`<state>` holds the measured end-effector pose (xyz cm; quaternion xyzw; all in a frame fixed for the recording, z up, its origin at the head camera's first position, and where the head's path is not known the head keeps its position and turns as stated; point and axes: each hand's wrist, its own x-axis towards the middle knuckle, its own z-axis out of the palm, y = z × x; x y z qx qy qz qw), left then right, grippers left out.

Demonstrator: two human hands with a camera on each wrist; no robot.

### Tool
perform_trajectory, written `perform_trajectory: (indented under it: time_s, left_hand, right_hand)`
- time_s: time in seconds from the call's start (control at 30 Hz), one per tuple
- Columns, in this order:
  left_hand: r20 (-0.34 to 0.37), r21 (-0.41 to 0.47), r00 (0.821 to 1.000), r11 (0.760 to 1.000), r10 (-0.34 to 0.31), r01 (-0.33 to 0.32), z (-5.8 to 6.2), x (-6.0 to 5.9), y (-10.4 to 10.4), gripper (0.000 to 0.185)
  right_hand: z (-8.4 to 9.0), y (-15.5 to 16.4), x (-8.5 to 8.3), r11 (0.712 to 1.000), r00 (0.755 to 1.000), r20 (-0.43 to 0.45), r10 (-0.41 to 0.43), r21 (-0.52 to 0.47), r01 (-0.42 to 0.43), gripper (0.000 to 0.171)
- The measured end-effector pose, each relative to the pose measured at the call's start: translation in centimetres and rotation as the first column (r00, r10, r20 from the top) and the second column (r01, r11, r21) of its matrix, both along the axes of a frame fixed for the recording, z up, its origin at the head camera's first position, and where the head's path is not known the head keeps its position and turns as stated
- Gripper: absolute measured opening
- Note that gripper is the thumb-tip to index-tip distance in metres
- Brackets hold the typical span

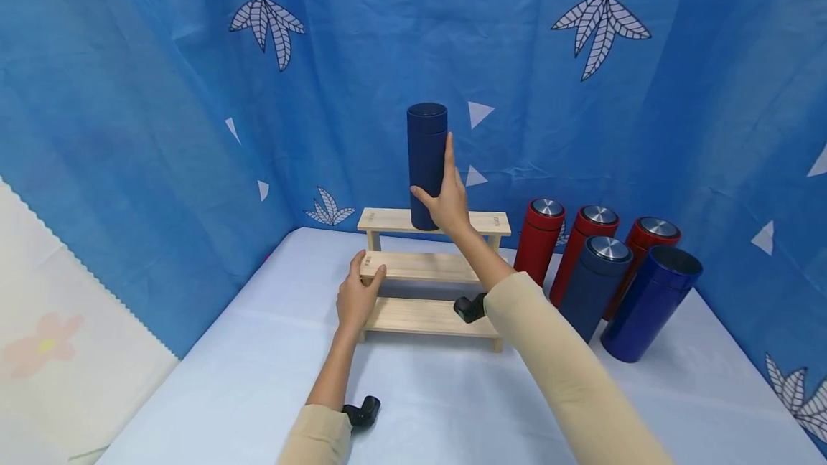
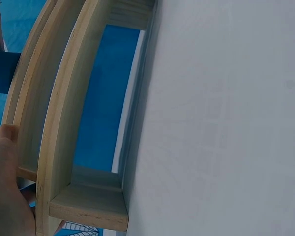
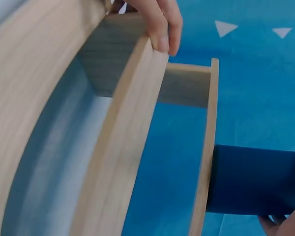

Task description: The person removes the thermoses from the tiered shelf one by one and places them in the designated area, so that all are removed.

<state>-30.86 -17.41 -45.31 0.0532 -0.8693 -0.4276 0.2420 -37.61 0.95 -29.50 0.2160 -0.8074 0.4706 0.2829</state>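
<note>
A tall dark blue tumbler (image 1: pixel 426 163) stands upright on the top step of a three-step wooden rack (image 1: pixel 431 264). My right hand (image 1: pixel 446 199) grips its lower half, thumb on the left and fingers round the right side. My left hand (image 1: pixel 357 296) holds the left end of the rack's middle step, thumb on top. In the right wrist view the tumbler (image 3: pixel 258 179) meets the top step's edge, and the left hand's fingers (image 3: pixel 160 22) curl over the middle step. In the left wrist view my thumb (image 2: pixel 5 142) presses the rack (image 2: pixel 59 147).
Several tumblers stand right of the rack: three red ones (image 1: pixel 539 239) with steel lids, a dark blue lidded one (image 1: pixel 597 282) and an open blue one (image 1: pixel 649 303). A light tablecloth (image 1: pixel 420 393) covers the table. Blue patterned curtains (image 1: pixel 194 92) enclose it.
</note>
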Motion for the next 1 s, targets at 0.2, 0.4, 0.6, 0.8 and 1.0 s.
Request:
perform_trajectory:
  time_s: [0.2, 0.4, 0.6, 0.8, 1.0]
  left_hand:
    - [-0.005, 0.007, 1.000, 1.000, 0.005, -0.005, -0.2, 0.0, 0.2, 0.072]
    - [-0.014, 0.004, 1.000, 1.000, -0.002, 0.002, -0.3, 0.0, 0.3, 0.073]
    - [-0.020, 0.008, 1.000, 1.000, 0.002, -0.002, -0.4, -0.1, 0.3, 0.072]
    - [-0.035, 0.015, 0.999, 1.000, 0.000, 0.001, -0.2, -0.3, 0.1, 0.072]
    - [-0.032, 0.016, 0.999, 1.000, -0.012, 0.013, -0.4, -0.5, 0.3, 0.073]
  right_hand:
    - [-1.8, 1.3, 3.2, 0.999, 0.987, -0.158, 0.014, -0.046, -0.021, 0.104]
    - [-3.6, 4.3, 7.2, 0.996, 0.961, -0.275, 0.017, -0.076, -0.040, 0.104]
    - [-3.7, 8.6, 10.5, 0.992, 0.948, -0.313, -0.057, -0.124, 0.018, 0.104]
    - [-4.9, 12.7, 11.5, 0.987, 0.955, -0.257, -0.148, -0.102, 0.125, 0.104]
    - [-7.7, 15.2, 11.8, 0.967, 0.949, -0.193, -0.250, -0.103, 0.233, 0.105]
